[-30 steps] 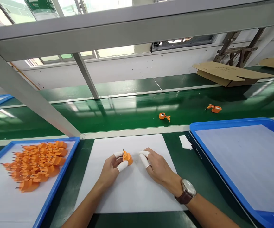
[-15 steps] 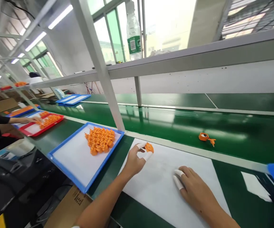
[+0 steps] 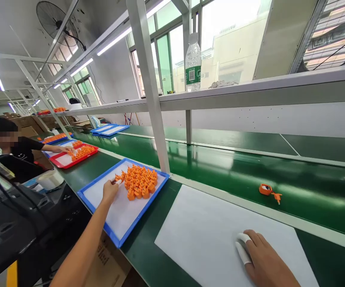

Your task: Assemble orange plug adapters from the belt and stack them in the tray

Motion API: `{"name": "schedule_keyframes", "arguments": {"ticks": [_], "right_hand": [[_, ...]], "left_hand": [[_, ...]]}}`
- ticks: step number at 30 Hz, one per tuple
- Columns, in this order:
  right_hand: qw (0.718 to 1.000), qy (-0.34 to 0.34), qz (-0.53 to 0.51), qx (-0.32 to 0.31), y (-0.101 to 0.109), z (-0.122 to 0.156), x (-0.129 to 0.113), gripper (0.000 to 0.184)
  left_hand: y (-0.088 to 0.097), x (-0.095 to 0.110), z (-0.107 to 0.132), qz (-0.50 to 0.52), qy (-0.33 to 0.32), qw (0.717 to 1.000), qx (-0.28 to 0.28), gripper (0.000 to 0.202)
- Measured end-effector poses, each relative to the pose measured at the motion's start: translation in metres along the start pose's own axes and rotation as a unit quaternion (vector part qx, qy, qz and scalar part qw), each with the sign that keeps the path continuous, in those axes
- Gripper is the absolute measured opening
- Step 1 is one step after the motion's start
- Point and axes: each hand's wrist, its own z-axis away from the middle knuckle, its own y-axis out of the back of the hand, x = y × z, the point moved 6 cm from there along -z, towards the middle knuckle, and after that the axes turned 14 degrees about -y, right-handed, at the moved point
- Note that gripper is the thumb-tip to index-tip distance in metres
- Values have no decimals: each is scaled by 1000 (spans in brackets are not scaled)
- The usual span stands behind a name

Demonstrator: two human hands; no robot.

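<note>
My left hand (image 3: 111, 191) reaches over the blue-rimmed tray (image 3: 100, 217). Its covered fingertips are closed on an orange plastic part (image 3: 119, 177) at the left edge of a pile of similar orange parts (image 3: 140, 181). My right hand (image 3: 260, 255) rests on the white sheet (image 3: 202, 227), with white covers on the thumb and a finger. Those two digits lie bent close together, and whatever may be between them is hidden.
On the green surface beyond the sheet lies an orange piece (image 3: 269, 190) with a dark inside. A co-worker's hand (image 3: 67, 149) is at a red tray (image 3: 70, 163) of orange parts. A white post (image 3: 152, 95) rises behind my tray; a bottle (image 3: 193, 65) stands on the shelf.
My left hand has moved left from above the white sheet to the pile in the blue-rimmed tray. My right hand stays on the sheet. The camera view has shifted left.
</note>
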Motion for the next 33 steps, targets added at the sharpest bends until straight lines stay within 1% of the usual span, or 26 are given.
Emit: {"name": "schedule_keyframes", "arguments": {"ticks": [2,4,6,8,9,10,12,14,15,16,17,18,20,21,22,23,24,25,27,29,31,33], "right_hand": [[1000,-5,-13,-17,-3,-4,3,34],[999,-9,-34,-39,-3,-11,5,35],[996,-16,-63,-66,1,-19,4,32],[990,-27,-94,-104,9,-27,1,26],[985,-35,-111,-125,13,-31,-2,24],[980,-42,-128,-144,19,-34,-5,23],[970,-57,-166,-170,31,-41,-12,22],[960,-75,-203,-177,42,-46,-15,21],[955,-85,-225,-175,46,-49,-15,19],[948,-94,-247,-174,50,-51,-14,17],[941,-105,-270,-174,52,-52,-13,17],[934,-113,-291,-172,53,-53,-11,16],[923,-126,-321,-168,54,-53,-8,16],[921,-129,-330,-163,55,-52,-6,16],[921,-131,-333,-157,55,-52,-6,16],[922,-130,-333,-146,55,-51,-5,16],[925,-127,-331,-135,56,-50,-4,16],[929,-121,-326,-122,57,-50,-4,16],[937,-108,-317,-100,58,-50,-4,17],[942,-95,-310,-87,59,-51,-3,16],[944,-89,-306,-80,59,-51,-1,16],[945,-86,-306,-75,58,-52,1,17]], "left_hand": [[-2,-16,-2,-14,19,1000,-18,21],[-6,-23,-3,-15,21,999,-35,21],[-8,-25,-5,-17,16,999,-36,22],[-7,-23,-7,-30,6,999,-14,26],[-5,-19,-8,-39,-2,999,3,33],[-4,-12,-7,-46,-15,999,20,40],[-8,10,-3,-49,-54,997,40,54],[-21,44,7,-25,-112,993,30,56],[-32,63,15,-4,-145,989,13,53],[-46,85,25,23,-186,982,-10,49],[-63,105,38,45,-218,974,-47,46],[-82,123,52,60,-239,965,-92,43],[-131,151,88,81,-266,938,-209,36],[-158,162,109,90,-285,916,-267,32],[-187,172,131,94,-313,884,-334,30],[-215,179,154,102,-342,851,-386,28],[-244,183,175,102,-357,820,-436,29],[-273,184,193,97,-360,800,-469,31],[-324,188,218,102,-372,786,-483,39],[-370,193,233,105,-375,787,-478,54],[-409,199,240,102,-368,795,-472,66],[-439,205,243,99,-359,799,-472,70]]}}
